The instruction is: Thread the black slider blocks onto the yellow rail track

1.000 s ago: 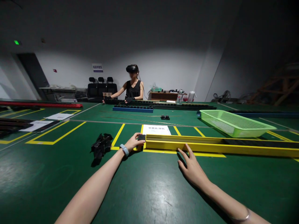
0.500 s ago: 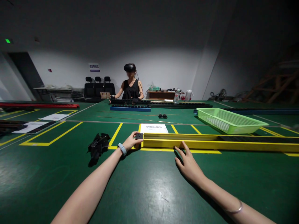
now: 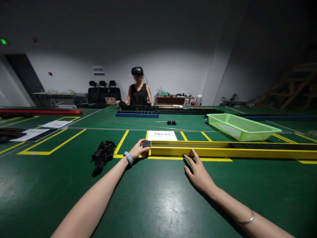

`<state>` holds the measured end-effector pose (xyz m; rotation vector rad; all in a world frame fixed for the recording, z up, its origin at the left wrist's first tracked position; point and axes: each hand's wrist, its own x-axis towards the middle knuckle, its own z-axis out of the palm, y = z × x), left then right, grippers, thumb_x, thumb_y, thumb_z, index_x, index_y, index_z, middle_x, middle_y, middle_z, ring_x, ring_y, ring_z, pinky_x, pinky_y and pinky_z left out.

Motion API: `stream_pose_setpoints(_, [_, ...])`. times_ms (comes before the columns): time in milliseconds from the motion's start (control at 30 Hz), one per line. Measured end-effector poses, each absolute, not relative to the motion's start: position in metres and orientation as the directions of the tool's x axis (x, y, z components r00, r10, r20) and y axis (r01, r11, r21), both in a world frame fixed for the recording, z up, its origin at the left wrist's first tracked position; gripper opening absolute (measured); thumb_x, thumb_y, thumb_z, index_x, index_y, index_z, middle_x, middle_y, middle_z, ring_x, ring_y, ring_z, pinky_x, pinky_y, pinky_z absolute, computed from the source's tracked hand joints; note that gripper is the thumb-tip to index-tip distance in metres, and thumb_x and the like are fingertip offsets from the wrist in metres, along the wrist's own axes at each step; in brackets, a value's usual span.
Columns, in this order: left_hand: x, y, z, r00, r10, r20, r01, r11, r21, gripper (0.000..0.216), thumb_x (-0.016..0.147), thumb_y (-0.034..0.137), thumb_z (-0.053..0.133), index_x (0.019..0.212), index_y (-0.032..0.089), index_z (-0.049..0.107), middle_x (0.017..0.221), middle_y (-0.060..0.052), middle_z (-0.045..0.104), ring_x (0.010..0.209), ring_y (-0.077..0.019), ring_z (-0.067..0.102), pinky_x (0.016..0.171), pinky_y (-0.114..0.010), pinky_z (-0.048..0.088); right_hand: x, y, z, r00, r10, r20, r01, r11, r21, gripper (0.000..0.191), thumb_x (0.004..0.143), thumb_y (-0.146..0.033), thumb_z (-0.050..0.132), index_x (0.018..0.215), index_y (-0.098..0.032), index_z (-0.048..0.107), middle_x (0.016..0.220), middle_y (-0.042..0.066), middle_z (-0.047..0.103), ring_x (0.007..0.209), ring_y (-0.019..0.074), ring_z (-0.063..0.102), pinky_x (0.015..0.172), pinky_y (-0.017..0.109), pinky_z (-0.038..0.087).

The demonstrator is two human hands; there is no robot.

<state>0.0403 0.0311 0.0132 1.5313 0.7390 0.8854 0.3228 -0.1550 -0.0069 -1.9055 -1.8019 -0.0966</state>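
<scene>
A long yellow rail (image 3: 188, 152) lies across the green table, reaching past the right edge of the view. At its left end my left hand (image 3: 138, 150) grips a small black block (image 3: 147, 144) between thumb and fingers. The block sits against the mouth of the rail; how far it goes in, I cannot tell. My right hand (image 3: 199, 173) has its fingers spread, with the fingertips at the rail's near side. Left of my left wrist lies a pile of black plastic parts (image 3: 102, 155).
A light green basket (image 3: 242, 127) stands behind the rail at the right. Beyond it are two small black pieces (image 3: 171, 122), thin rods and a blue rail (image 3: 137, 114). A printed sheet (image 3: 162, 135) lies behind the yellow rail. A person (image 3: 138, 92) in a headset works across the table.
The view has shifted slightly. My hands, the black block and the yellow rail keep nearly the same positions relative to each other. The person opposite has moved their hands a little.
</scene>
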Motion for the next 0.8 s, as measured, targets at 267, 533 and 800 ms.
stream_pose_setpoints(267, [0.042,0.023,0.025,0.49,0.862,0.128,0.021,-0.158,0.987,0.06,0.064,0.028,0.074,0.116,0.017,0.048,0.12,-0.014,0.057,0.107,-0.0249,0.057,0.094,-0.04,0.042,0.321,-0.156,-0.004,0.119,0.915,0.384,0.954,0.001,-0.298,0.049,0.086,-0.036,0.042,0.133,-0.02,0.045,0.153,0.005,0.001,0.137,0.0256,0.02,0.11,0.04,0.028])
stream_pose_setpoints(533, [0.041,0.027,0.022,0.509,0.85,0.135,0.0,-0.157,0.988,0.06,0.064,0.029,0.075,0.116,0.017,0.049,0.124,-0.014,0.055,0.109,-0.0246,0.056,0.097,-0.039,0.041,0.321,-0.156,-0.005,0.116,0.917,0.383,0.953,0.005,-0.302,0.049,0.087,-0.036,0.041,0.133,-0.02,0.045,0.153,0.006,0.0,0.137,0.0257,0.02,0.11,0.04,0.028])
stream_pose_setpoints(800, [0.04,0.03,0.019,0.49,0.857,0.159,0.035,-0.202,0.979,0.061,0.061,0.031,0.076,0.116,0.016,0.052,0.118,-0.014,0.059,0.111,-0.0264,0.055,0.097,-0.042,0.04,0.321,-0.156,-0.005,0.115,0.909,0.4,0.947,0.022,-0.322,0.048,0.086,-0.035,0.043,0.132,-0.02,0.046,0.153,0.006,0.002,0.137,0.0259,0.021,0.111,0.04,0.027])
